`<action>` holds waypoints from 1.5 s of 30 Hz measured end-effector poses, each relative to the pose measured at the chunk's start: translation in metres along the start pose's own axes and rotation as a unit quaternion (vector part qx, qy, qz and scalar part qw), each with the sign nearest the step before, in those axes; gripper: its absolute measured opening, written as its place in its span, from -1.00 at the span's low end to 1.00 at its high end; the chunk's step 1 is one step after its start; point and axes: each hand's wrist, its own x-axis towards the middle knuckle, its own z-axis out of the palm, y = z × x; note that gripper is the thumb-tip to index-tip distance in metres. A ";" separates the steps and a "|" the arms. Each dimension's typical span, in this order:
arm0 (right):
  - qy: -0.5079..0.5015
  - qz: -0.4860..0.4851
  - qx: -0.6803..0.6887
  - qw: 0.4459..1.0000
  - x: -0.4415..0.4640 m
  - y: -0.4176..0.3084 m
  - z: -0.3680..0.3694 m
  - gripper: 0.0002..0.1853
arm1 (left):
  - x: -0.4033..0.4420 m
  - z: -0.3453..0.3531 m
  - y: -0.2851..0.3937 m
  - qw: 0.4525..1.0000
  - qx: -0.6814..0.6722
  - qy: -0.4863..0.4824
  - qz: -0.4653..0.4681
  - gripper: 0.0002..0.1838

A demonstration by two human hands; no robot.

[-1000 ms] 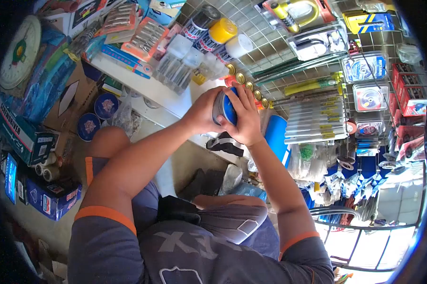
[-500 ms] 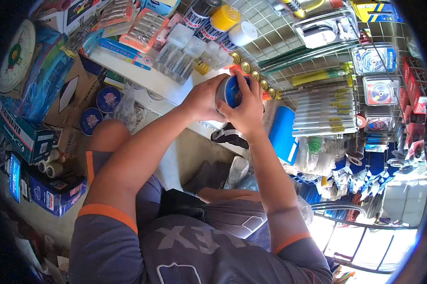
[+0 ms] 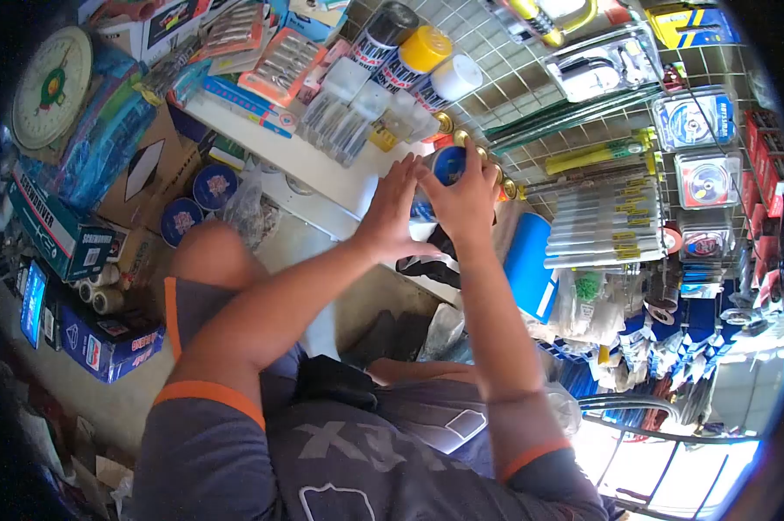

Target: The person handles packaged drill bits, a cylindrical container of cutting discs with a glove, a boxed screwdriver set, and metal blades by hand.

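A round can with a blue lid (image 3: 449,165) is at the shelf's far end, tilted toward me. My right hand (image 3: 464,201) grips it from the near side, thumb and fingers curled round its rim. My left hand (image 3: 390,213) is beside it on the left, with the thumb spread well away from the raised fingers. Whether its fingertips touch the can is hard to see. More blue (image 3: 422,210) shows between the two hands, partly hidden. Several small cans with golden ends (image 3: 506,188) stand just behind.
A white shelf (image 3: 322,204) carries clear plastic cases (image 3: 333,126) and spray cans (image 3: 422,50). Packaged goods hang on a wire grid (image 3: 522,104) at right. Two blue-lidded cans (image 3: 215,187) sit low at left, near a dial scale (image 3: 53,87) and a screwdriver box (image 3: 57,227).
My left hand has come off the can and opened, moving down and left of it. The can, in my right hand, has moved slightly right and toward the shelf's back.
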 end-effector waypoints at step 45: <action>0.088 -0.418 0.285 0.858 -0.070 -0.054 -0.219 -0.31 | 0.032 -0.083 0.089 0.368 -0.890 -0.203 -0.176 -0.09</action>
